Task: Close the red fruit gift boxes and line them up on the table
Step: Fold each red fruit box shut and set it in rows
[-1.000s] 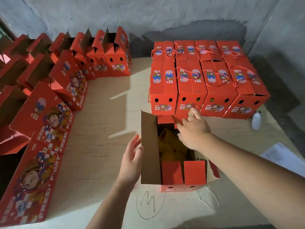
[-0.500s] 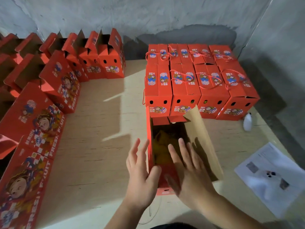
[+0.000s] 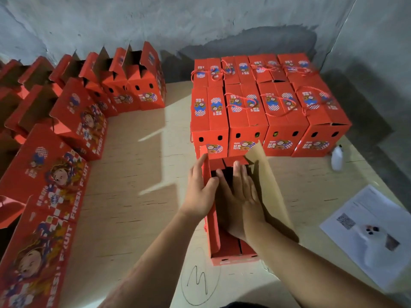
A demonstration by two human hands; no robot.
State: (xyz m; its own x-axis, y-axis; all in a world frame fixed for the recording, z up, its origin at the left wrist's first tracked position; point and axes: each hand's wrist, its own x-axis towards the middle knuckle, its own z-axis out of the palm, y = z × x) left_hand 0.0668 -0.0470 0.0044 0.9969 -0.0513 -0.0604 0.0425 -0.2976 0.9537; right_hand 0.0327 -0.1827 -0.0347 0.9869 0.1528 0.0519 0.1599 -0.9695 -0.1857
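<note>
Both hands moved onto the open box [image 3: 231,247], pressing its flaps inward.

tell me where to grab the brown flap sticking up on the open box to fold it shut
Take the brown flap by its free far edge, from the right. It stands tilted outward, hinged along the box's right side, and the right hand lies flat inside it.
</note>
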